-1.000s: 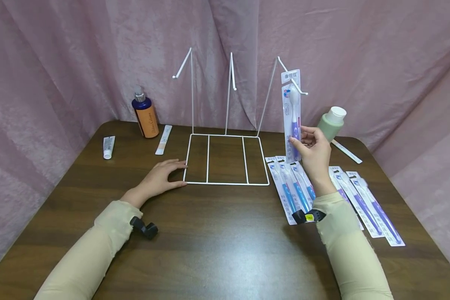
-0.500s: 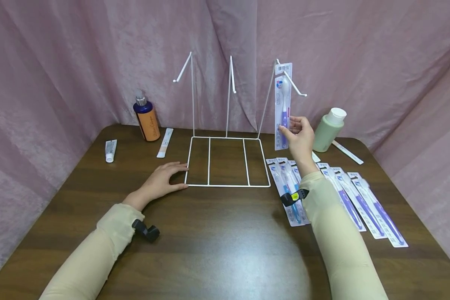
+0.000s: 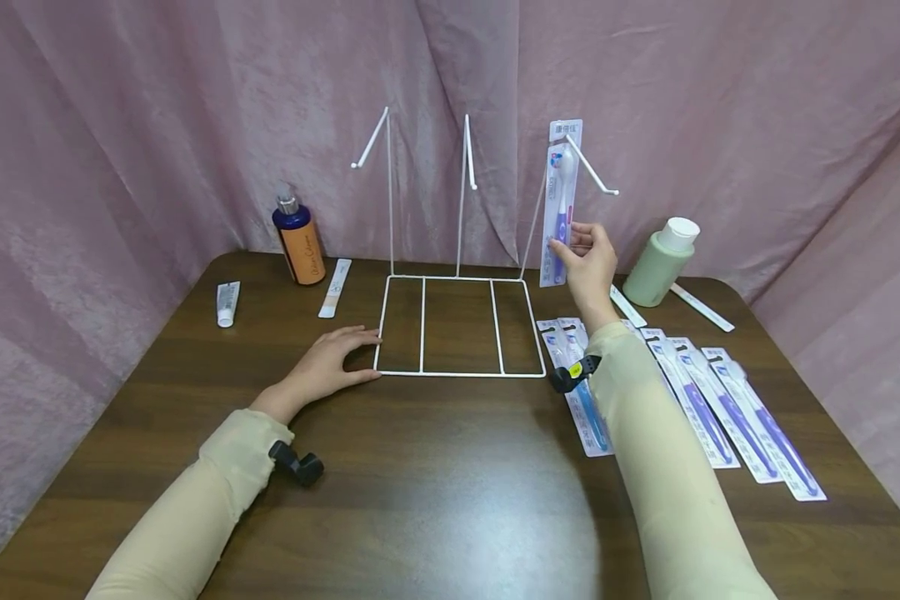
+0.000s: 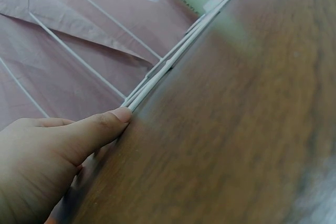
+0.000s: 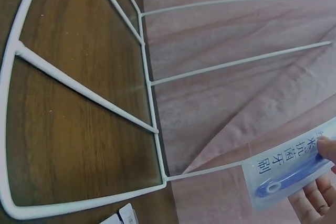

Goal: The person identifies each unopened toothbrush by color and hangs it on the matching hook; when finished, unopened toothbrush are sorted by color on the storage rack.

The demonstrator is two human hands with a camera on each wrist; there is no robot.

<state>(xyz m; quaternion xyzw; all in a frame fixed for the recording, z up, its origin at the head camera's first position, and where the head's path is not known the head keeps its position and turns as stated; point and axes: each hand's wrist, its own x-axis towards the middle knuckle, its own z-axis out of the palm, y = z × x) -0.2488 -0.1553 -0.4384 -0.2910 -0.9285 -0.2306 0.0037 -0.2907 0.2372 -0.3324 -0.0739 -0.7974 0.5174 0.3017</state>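
Observation:
A white wire display rack [image 3: 461,376] stands on the table with three upright arms ending in hooks. My right hand [image 3: 592,260] pinches the lower part of a packaged toothbrush [image 3: 560,208], purple and white, whose card hangs on the right hook [image 3: 591,167] well back from its tip. In the right wrist view, thumb and fingers hold the lower end of the toothbrush pack [image 5: 286,174]. My left hand [image 3: 322,362] rests at the rack's front left corner, fingers and thumb spread along the base wire. In the left wrist view the thumb [image 4: 100,129] touches that wire.
Packaged toothbrushes, blue [image 3: 588,417] and purple [image 3: 768,429], lie right of the rack, partly under my right forearm. A green bottle [image 3: 654,271] stands behind them near thin white sachets [image 3: 701,307]. An orange-and-blue bottle [image 3: 300,246], a sachet [image 3: 334,287] and a small tube [image 3: 227,303] are on the left.
My right hand has moved the toothbrush pack left and backward, further along the right hook toward the upright. The left hand stays at the rack's corner.

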